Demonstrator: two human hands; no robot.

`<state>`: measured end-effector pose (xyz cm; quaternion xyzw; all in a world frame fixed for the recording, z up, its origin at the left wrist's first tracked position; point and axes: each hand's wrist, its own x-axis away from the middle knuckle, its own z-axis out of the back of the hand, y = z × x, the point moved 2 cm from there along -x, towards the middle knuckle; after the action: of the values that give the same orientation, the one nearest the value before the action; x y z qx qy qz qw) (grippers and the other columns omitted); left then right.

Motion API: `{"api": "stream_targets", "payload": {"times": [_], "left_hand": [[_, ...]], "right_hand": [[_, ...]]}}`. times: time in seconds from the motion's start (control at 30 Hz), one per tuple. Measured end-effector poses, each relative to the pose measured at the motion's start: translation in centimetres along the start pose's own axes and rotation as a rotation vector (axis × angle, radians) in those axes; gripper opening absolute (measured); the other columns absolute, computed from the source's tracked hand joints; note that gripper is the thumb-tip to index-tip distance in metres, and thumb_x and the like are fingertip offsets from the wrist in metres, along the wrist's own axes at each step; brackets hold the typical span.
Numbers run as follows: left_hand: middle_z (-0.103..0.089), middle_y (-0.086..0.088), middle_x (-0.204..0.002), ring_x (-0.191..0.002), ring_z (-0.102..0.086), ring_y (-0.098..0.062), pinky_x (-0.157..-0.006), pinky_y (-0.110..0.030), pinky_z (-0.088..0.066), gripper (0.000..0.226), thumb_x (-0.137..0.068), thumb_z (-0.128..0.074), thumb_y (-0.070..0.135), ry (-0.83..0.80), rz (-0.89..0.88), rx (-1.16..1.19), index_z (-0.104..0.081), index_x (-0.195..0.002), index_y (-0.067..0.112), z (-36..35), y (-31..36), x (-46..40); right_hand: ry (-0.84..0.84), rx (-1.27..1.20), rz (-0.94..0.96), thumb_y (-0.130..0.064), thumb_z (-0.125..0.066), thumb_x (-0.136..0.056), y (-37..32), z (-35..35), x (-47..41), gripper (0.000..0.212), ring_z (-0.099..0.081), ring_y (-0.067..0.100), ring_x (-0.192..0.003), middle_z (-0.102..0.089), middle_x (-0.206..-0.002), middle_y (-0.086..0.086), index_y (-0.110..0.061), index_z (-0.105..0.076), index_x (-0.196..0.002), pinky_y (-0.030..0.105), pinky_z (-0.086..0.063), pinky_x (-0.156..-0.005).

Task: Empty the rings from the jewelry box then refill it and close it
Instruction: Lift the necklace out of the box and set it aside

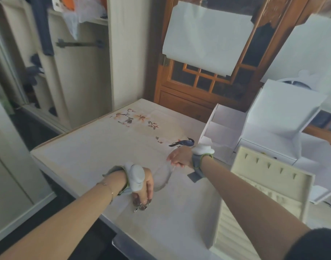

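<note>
Head view looks down over a pale surface printed with blossoms and a dark blue bird. At the right, the jewelry box stands open, its cream lid upright with a row of small notches, its ridged base running toward the near edge under the right forearm. The picture is soft there, so I cannot tell whether any rings sit in its slots.

Over by the near left part of the surface, the left hand points downward, its fingers pressed together around a small cluster of silvery rings that touches the surface. A white and grey band wraps that wrist.

Farther back, the right hand has its fingers curled, pinching the rim of a clear glass dish that lies between the two hands. That wrist wears a matching band. A grey patch of tape lies just beside the right wrist.

Behind the box stands a white organiser with open compartments, and past it a carved wooden door with white paper hung on it.
</note>
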<state>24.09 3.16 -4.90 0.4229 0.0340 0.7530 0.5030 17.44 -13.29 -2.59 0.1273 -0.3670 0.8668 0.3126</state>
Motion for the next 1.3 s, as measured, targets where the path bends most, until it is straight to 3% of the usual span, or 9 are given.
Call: {"api": "stream_targets", "payload": {"times": [0.1,0.2,0.3,0.37,0.43,0.53,0.93,1.2,1.3], "left_hand": [[-0.060,0.005,-0.067,-0.056,-0.055,-0.009,-0.058,-0.014,-0.047,0.012,-0.073,-0.077,0.011,0.007,0.021,-0.073,-0.067,-0.080,0.016,0.0,0.1,-0.3],[-0.057,0.008,-0.061,-0.050,-0.055,-0.007,-0.048,-0.010,-0.042,0.028,-0.071,-0.079,0.018,0.031,0.030,-0.135,-0.054,-0.063,0.025,0.0,-0.2,-0.7],[-0.055,0.008,-0.060,-0.038,-0.052,0.002,-0.041,-0.007,-0.038,0.031,-0.070,-0.080,0.022,0.051,0.034,-0.139,-0.051,-0.062,0.025,0.2,-0.4,-0.9],[-0.055,0.006,-0.062,-0.034,-0.051,0.004,-0.040,-0.007,-0.039,0.031,-0.070,-0.081,0.023,0.049,0.044,-0.125,-0.051,-0.064,0.024,0.1,-0.6,-0.9],[-0.057,0.004,-0.066,-0.036,-0.053,0.003,-0.041,-0.009,-0.040,0.030,-0.070,-0.081,0.022,0.049,0.046,-0.092,-0.051,-0.065,0.023,0.1,-0.8,-0.9],[-0.059,0.002,-0.071,-0.039,-0.054,0.001,-0.044,-0.010,-0.043,0.031,-0.070,-0.082,0.023,0.048,0.045,-0.073,-0.051,-0.066,0.022,0.1,-1.0,-1.0],[-0.064,-0.003,-0.080,-0.048,-0.057,-0.003,-0.044,-0.007,-0.041,0.031,-0.069,-0.082,0.024,0.023,0.033,-0.084,-0.051,-0.064,0.024,0.2,-1.2,-1.2],[-0.066,-0.003,-0.075,-0.044,-0.057,-0.001,-0.050,-0.013,-0.046,0.031,-0.066,-0.083,0.022,0.027,0.037,-0.054,-0.053,-0.065,0.022,0.0,-1.3,-1.4],[-0.066,-0.001,-0.071,-0.046,-0.059,-0.003,-0.057,-0.016,-0.049,0.030,-0.067,-0.083,0.024,0.005,0.056,-0.046,-0.053,-0.066,0.021,0.2,-1.0,-1.1]], "right_hand": [[0.070,0.008,0.023,0.000,-0.054,-0.087,0.7,1.6,-1.0,0.028,-0.049,0.012,-0.059,-0.056,-0.067,-0.001,-0.006,-0.067,-0.111,0.018,-0.040,-0.056],[0.067,0.136,0.021,-0.001,-0.057,-0.088,1.6,2.6,-2.2,0.022,-0.058,0.014,-0.074,-0.063,-0.085,0.001,-0.012,-0.068,-0.102,0.019,-0.045,-0.060],[0.026,0.401,-0.018,-0.008,-0.057,-0.084,2.3,3.6,-3.2,0.021,-0.059,0.022,-0.106,-0.063,-0.116,0.001,-0.028,-0.064,-0.087,0.031,-0.049,-0.093],[0.031,0.506,-0.030,-0.010,-0.057,-0.083,2.7,4.1,-3.8,0.028,-0.056,0.025,-0.113,-0.060,-0.122,0.000,-0.025,-0.066,-0.105,0.036,-0.045,-0.101],[0.046,0.493,0.015,-0.005,-0.055,-0.085,3.0,4.3,-4.3,0.035,-0.054,0.022,-0.103,-0.056,-0.109,0.003,-0.017,-0.063,-0.116,0.030,-0.044,-0.092],[0.124,0.481,0.056,-0.005,-0.050,-0.087,3.8,4.4,-5.0,0.024,-0.049,0.017,-0.094,-0.052,-0.099,-0.003,-0.017,-0.066,-0.100,0.022,-0.038,-0.081],[0.257,0.697,0.048,-0.005,-0.055,-0.086,4.0,4.2,-6.4,0.026,-0.059,0.024,-0.110,-0.061,-0.120,0.002,-0.015,-0.066,-0.107,0.024,-0.046,-0.094],[0.305,0.817,0.024,-0.008,-0.052,-0.089,3.7,5.2,-4.6,0.034,-0.057,0.020,-0.114,-0.059,-0.123,-0.005,-0.022,-0.061,-0.118,0.021,-0.040,-0.077],[0.319,0.851,-0.025,-0.014,-0.047,-0.093,3.8,5.7,-3.7,0.031,-0.054,0.021,-0.119,-0.057,-0.127,-0.006,-0.028,-0.059,-0.118,0.024,-0.045,-0.091]]}}
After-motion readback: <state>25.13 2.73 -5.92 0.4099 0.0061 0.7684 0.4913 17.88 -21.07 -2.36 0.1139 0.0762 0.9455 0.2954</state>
